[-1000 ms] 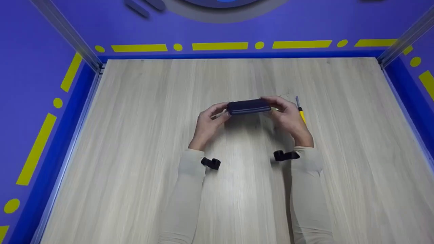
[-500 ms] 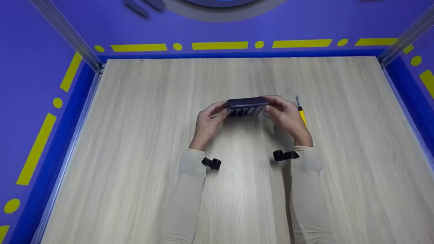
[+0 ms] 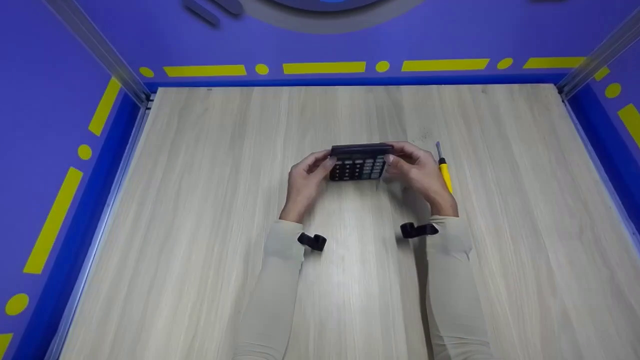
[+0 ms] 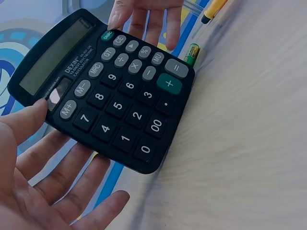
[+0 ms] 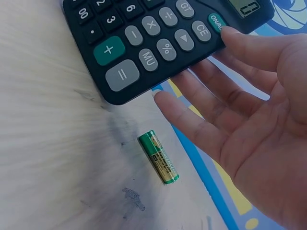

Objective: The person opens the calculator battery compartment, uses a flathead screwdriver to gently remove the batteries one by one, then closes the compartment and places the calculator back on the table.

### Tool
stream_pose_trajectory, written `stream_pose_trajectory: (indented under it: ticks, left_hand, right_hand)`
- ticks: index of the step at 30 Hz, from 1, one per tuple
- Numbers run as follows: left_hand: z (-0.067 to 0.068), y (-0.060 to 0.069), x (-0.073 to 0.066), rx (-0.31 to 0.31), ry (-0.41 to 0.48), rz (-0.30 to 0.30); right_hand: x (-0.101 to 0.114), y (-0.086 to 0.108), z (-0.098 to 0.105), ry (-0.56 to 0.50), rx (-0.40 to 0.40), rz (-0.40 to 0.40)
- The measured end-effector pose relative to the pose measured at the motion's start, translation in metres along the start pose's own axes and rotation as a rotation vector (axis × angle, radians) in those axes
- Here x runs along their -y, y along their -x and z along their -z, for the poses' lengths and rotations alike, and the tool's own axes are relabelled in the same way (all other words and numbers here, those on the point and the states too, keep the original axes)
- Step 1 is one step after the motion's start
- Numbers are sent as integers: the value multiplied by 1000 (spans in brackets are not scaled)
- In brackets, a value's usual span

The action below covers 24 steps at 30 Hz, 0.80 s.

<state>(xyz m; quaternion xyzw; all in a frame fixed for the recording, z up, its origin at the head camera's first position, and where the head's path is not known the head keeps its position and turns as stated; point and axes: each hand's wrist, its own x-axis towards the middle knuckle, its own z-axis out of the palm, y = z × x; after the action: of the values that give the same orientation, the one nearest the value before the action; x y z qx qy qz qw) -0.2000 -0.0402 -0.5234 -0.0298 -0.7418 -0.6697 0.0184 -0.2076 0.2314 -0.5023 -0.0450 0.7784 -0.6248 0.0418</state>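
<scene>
A black calculator [image 3: 357,170] is held up off the table between both hands, its keys facing the person. My left hand [image 3: 306,182] grips its left side, the thumb on the front by the small solar panel [image 4: 59,93] and the fingers behind. My right hand [image 3: 420,170] grips the other side, with the thumb at the green ON/AC key [image 5: 217,22]. On the display [image 5: 245,6], a 0 is visible in the right wrist view. A green and gold battery [image 5: 159,157] lies on the table below the calculator.
A screwdriver with a yellow handle [image 3: 445,176] lies just right of the right hand. The wooden table [image 3: 200,200] is bounded by blue walls [image 3: 320,50] with yellow marks at the back and sides. A black wrist mount [image 3: 312,242] sits on each sleeve.
The calculator has tilted from showing only its dark edge to showing its keys to the person. Both thumbs have moved onto its front. The hands have otherwise stayed nearly in place.
</scene>
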Motion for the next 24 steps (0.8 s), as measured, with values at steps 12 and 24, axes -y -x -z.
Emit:
stream_pose_trajectory:
  ticks: [12, 24]
  left_hand:
    - [-2, 0, 2, -36, 29, 21]
    - [-4, -2, 4, -27, 59, 64]
  right_hand:
    - [-2, -3, -6, 36, -9, -7]
    - [-4, -5, -8, 73, 7, -3]
